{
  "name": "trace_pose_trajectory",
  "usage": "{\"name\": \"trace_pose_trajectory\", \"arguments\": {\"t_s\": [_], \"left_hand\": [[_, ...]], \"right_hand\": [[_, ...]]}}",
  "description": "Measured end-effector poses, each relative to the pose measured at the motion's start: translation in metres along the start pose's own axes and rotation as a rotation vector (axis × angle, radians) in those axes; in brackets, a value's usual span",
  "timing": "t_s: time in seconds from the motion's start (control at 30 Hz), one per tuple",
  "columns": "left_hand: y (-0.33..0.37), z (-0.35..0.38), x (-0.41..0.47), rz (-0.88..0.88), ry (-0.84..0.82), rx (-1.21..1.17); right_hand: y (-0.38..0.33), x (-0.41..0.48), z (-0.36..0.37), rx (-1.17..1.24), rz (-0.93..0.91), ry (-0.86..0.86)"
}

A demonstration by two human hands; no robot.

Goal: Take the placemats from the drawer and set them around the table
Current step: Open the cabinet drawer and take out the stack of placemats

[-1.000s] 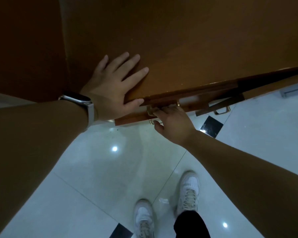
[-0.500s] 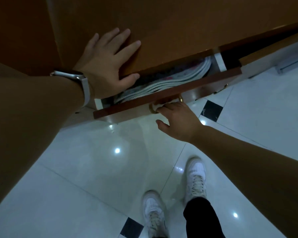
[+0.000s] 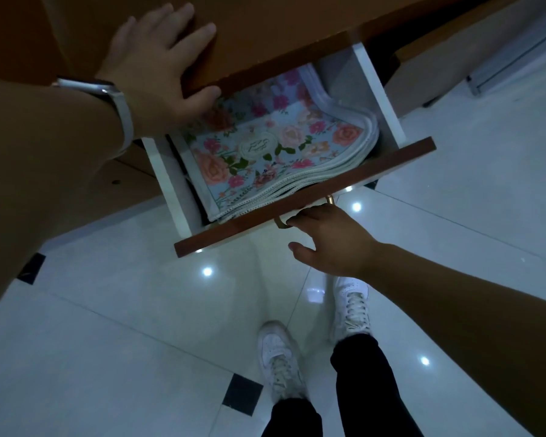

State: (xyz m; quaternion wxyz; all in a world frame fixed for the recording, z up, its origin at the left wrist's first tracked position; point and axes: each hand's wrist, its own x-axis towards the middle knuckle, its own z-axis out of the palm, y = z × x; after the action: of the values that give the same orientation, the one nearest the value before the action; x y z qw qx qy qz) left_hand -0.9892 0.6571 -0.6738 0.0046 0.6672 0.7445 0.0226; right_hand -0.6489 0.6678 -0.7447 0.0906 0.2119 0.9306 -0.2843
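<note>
Head view: drawer [image 3: 303, 222] now pulled open vs 1 s ago. Ur right hand [image 3: 331, 239] grip hooked on handle [image 3: 282, 223], left hand [image 3: 161, 63] flat on surface [image 3: 281, 29], holding nothing. Placemats [image 3: 275, 152] stacked inside, reachable.

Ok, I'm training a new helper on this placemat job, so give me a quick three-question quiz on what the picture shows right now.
1. True or false: the drawer is closed.
2. Which hand grips the drawer handle? A) left hand B) right hand
3. Fill in: the placemats in the drawer have a ____ print.

Key: 1. False, it is pulled open. 2. B; the left hand rests flat on the tabletop. 3. Floral.
</note>
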Motion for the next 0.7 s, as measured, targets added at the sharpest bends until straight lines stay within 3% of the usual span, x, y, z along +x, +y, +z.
{"name": "trace_pose_trajectory", "arguments": {"t_s": [0.47, 0.6, 0.7], "left_hand": [[0.001, -0.004, 0.004, -0.012, -0.060, 0.008], [0.000, -0.007, 0.006, -0.022, -0.102, 0.000], [0.002, -0.011, 0.006, -0.019, -0.120, 0.003]], "right_hand": [[-0.026, -0.022, -0.060, 0.160, 0.083, 0.022], [-0.028, -0.010, -0.118, 0.178, -0.031, -0.001], [-0.008, 0.015, -0.157, 0.002, -0.107, -0.020]]}}
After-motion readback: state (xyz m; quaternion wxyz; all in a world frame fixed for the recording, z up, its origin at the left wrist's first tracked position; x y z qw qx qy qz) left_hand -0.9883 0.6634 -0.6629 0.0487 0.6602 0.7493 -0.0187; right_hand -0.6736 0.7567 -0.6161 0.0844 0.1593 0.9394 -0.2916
